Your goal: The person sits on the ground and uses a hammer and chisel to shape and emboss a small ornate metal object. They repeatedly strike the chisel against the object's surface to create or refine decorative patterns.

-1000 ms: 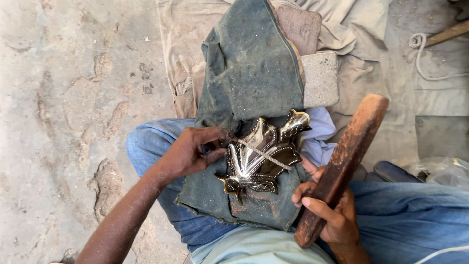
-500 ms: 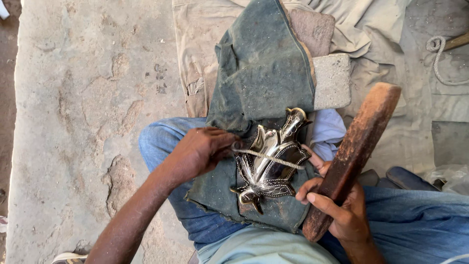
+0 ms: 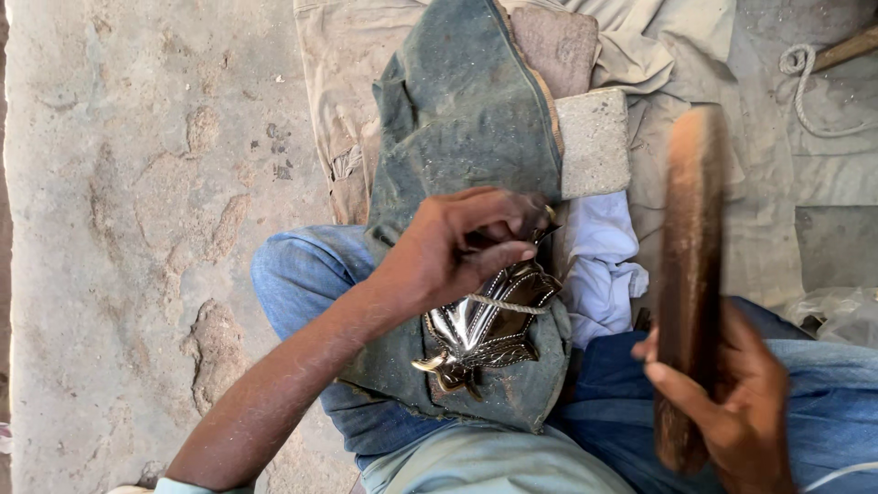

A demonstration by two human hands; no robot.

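Metal ornament (image 3: 485,325) – under left hand (image 3: 457,247), gripped; right hand (image 3: 732,402) clamps wooden mallet (image 3: 690,265).

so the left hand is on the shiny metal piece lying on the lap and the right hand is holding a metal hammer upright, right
Not quite. The right hand holds a wooden bat-like block, brown and worn, not a metal hammer; the head view shows it. The rest stands: it is held upright, and the left hand is on the shiny metal piece lying on the lap.
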